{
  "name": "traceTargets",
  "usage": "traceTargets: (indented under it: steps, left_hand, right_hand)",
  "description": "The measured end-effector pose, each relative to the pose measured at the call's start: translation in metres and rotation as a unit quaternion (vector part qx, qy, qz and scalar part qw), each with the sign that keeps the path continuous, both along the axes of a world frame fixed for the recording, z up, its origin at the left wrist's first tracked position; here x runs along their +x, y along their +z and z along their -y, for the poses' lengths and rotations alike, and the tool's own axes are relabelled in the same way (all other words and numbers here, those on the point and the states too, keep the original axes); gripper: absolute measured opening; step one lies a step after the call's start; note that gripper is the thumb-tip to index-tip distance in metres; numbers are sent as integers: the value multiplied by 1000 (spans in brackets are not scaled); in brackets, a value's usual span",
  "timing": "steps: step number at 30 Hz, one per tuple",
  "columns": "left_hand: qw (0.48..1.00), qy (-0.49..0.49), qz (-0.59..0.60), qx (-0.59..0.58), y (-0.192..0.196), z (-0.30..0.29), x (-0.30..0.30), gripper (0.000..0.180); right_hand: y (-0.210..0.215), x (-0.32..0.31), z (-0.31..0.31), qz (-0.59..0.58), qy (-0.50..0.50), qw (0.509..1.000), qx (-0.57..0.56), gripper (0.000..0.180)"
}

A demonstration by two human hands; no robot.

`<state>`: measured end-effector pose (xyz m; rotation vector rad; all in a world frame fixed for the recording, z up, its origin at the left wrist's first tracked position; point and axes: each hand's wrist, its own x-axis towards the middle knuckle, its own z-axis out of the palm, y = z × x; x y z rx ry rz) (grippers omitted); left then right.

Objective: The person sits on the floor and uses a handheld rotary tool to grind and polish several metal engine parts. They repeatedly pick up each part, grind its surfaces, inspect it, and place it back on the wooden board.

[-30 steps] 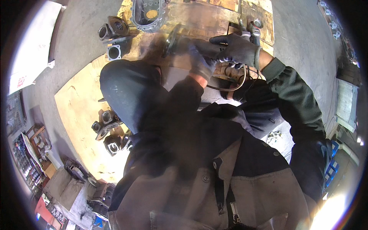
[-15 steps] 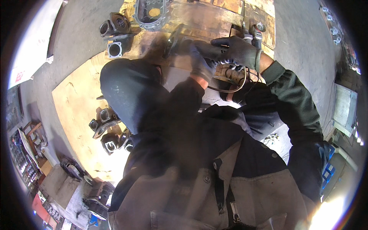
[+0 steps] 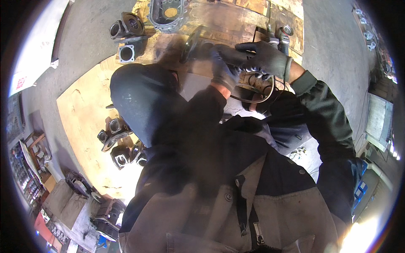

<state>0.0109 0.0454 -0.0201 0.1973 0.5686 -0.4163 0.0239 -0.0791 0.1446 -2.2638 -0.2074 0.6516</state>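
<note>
Both hands wear dark gloves and close around a dark cylindrical tool above the wooden boards. My left hand wraps its near left end, and my right hand grips it from the right, fingers curled. Gloves cover most of the tool, so its exact kind cannot be made out. Left of it stands a dark metal flanged part, partly blurred; whether the tool touches it is unclear. A pale hose and thin black cables loop below my right hand.
A grey metal housing lies on the boards at the far side. Pipe-like castings stand at far left; more castings lie on a plywood sheet. Two hand tools lie beyond my right hand. My bent knee is at left.
My right hand has shifted very slightly to the right and the hose has moved a little with it. Both hands keep their grip.
</note>
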Motion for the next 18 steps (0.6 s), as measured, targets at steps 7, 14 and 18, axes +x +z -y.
traceTargets:
  steps: [7,14,18]
  left_hand:
    - [999,13,38,-33,-15,0,6,44]
    - [1000,12,2,-4,9,3,-5,39]
    - [999,1,42,-30,-15,-2,5,37]
  right_hand:
    - [12,4,-10,-86,-37,994,-54,62]
    - [10,-3,4,-72,-40,996,27,57]
    - [6,4,-7,-77,-17,996,-38,57]
